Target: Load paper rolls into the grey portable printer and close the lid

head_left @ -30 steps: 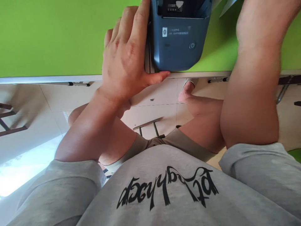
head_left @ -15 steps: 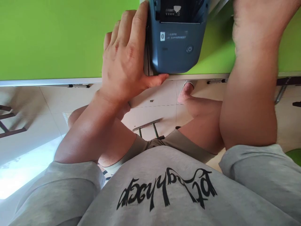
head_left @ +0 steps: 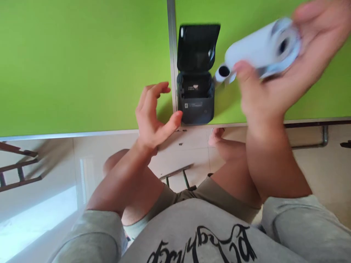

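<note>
A small dark blue-grey label printer (head_left: pixel 196 111) lies at the front edge of the green table, its black lid (head_left: pixel 197 47) raised and its inner compartment exposed. To its left, my left hand (head_left: pixel 153 113) is open and holds nothing, with curved fingers and the thumb tip close to the printer's lower left side. My right hand (head_left: pixel 274 86), palm up, grips a large white paper roll (head_left: pixel 252 45) whose end with a dark core hole faces me. This roll is blurred by motion. A smaller white roll (head_left: pixel 218 77) is close to the printer's right side, partly overlapped by the large one.
The green tabletop (head_left: pixel 82 65) has a metal seam (head_left: pixel 172 44) running just left of the printer, and a metal front edge (head_left: pixel 68 135). Below are my legs, a tiled floor, a stool (head_left: pixel 175 171) and dark metal legs (head_left: pixel 20 171) at the left.
My left hand has come off the printer's side. My right hand has come into view with the white paper roll. The view has shifted, showing more of the table and the raised lid.
</note>
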{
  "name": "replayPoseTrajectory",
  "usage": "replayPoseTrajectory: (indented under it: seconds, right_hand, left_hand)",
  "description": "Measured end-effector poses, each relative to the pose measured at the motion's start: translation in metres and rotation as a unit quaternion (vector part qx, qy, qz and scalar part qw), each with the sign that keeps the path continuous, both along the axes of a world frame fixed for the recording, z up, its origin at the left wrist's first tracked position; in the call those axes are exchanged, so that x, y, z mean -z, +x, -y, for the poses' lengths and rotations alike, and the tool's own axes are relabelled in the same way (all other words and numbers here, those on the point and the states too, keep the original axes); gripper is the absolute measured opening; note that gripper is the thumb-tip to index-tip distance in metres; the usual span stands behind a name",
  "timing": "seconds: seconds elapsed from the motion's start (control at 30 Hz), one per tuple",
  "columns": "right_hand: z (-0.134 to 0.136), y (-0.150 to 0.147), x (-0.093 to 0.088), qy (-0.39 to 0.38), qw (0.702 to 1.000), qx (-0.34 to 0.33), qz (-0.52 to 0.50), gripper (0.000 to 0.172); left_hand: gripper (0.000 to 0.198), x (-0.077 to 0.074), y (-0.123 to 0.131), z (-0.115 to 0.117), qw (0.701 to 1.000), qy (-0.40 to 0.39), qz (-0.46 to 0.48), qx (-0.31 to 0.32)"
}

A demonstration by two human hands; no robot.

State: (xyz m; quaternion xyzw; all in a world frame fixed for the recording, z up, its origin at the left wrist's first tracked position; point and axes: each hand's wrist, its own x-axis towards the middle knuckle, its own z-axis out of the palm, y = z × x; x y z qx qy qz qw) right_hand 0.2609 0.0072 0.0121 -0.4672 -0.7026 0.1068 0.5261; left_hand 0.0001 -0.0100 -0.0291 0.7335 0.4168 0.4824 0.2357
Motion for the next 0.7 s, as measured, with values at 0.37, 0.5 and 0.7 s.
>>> replayPoseTrajectory:
  seconds: [0.37, 0.5, 0.7]
  right_hand:
    - [0.014, -0.083, -0.014, 0.267, 0.958, 0.051, 0.091, 0.015]
    - [0.018, -0.085, -0.019, 0.212, 0.974, 0.017, 0.075, 0.026]
    - [0.015, -0.069, -0.021, 0.153, 0.982, -0.035, 0.11, 0.023]
  left_hand:
    - [0.057, -0.067, 0.027, 0.001, 0.959, -0.174, 0.165, 0.151]
    - [0.059, -0.08, 0.028, 0.001, 0.938, -0.235, 0.226, 0.12]
    - [0.067, -0.081, 0.017, -0.006, 0.904, -0.299, 0.29, 0.097]
